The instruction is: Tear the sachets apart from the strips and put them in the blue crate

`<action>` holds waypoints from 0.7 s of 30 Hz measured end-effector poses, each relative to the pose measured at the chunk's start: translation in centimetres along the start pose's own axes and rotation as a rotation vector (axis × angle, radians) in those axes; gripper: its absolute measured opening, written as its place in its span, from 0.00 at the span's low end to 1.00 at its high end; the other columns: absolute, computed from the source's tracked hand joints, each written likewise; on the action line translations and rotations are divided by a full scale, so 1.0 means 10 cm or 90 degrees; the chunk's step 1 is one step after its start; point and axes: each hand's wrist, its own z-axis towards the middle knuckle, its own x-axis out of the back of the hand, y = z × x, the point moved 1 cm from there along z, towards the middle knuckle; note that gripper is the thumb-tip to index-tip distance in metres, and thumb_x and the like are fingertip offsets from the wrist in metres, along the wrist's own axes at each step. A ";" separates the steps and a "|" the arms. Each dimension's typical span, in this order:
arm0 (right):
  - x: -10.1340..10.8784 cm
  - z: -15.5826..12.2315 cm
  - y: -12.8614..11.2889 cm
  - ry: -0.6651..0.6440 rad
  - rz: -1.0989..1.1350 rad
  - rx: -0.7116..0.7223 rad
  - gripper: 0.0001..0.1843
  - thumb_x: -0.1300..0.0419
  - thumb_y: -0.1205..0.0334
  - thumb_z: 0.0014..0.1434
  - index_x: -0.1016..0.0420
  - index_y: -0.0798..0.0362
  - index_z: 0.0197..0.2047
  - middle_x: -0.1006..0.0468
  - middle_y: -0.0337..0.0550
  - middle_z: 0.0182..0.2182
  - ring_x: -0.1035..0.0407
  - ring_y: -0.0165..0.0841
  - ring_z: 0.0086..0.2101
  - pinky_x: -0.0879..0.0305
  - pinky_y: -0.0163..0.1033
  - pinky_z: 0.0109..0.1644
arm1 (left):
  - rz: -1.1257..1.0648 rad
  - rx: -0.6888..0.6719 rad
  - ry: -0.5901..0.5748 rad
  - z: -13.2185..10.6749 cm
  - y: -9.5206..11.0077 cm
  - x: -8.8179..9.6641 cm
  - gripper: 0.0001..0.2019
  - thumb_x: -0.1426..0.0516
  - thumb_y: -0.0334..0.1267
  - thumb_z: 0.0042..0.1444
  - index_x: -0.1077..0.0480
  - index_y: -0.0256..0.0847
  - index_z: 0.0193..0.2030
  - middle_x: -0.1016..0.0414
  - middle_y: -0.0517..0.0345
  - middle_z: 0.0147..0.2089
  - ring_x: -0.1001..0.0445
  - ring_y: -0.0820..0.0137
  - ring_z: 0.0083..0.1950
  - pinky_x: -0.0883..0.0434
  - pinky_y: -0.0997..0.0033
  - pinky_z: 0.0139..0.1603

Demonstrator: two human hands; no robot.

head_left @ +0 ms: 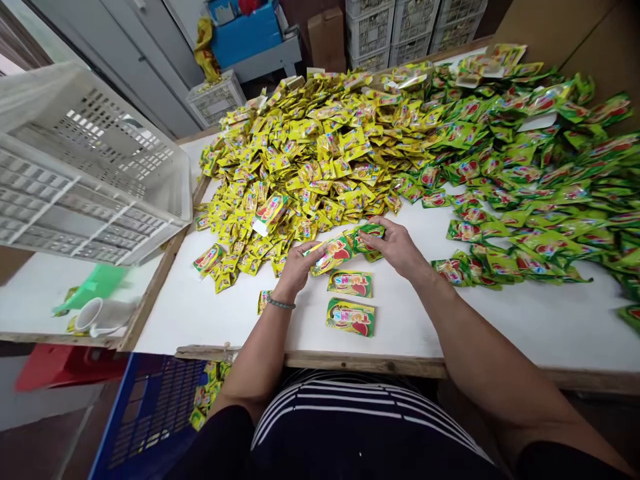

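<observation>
My left hand (299, 265) and my right hand (395, 243) are both closed on a short stack of green sachets (345, 247), held just above the white table (525, 320). Two more green sachets (350, 300) lie flat on the table right below my hands. Behind my hands a big heap of yellow sachets (310, 147) covers the middle of the table. To the right of it spreads a heap of green sachets (540, 167). A beaded bracelet is on my left wrist.
A white plastic crate (85, 167) lies tipped at the left over a lower table holding a white cup (95, 315). A blue crate (145, 413) with several yellow sachets stands on the floor at lower left. Stacked white crates (395, 27) and cardboard boxes stand at the back.
</observation>
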 end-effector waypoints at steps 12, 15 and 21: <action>-0.06 -0.07 -0.04 -0.019 -0.187 0.051 0.20 0.32 0.49 0.46 0.25 0.52 0.40 0.33 0.34 0.23 0.42 0.28 0.24 0.45 0.35 0.28 | 0.072 0.038 -0.158 -0.05 -0.02 -0.05 0.23 0.27 0.40 0.35 0.20 0.37 0.41 0.20 0.55 0.40 0.24 0.67 0.40 0.28 0.69 0.45; -0.16 -0.11 -0.06 -0.039 -0.198 0.067 0.16 0.33 0.51 0.47 0.25 0.52 0.37 0.31 0.34 0.23 0.39 0.29 0.25 0.42 0.36 0.31 | 0.017 0.091 -0.180 -0.07 -0.03 -0.12 0.26 0.26 0.37 0.31 0.22 0.36 0.42 0.19 0.55 0.36 0.23 0.68 0.35 0.27 0.68 0.41; -0.24 -0.16 -0.10 0.033 -0.184 0.162 0.13 0.37 0.51 0.52 0.25 0.51 0.37 0.22 0.42 0.33 0.30 0.35 0.32 0.32 0.41 0.39 | -0.047 0.054 -0.088 -0.12 -0.01 -0.24 0.23 0.26 0.36 0.31 0.22 0.36 0.39 0.19 0.58 0.34 0.25 0.72 0.30 0.27 0.72 0.36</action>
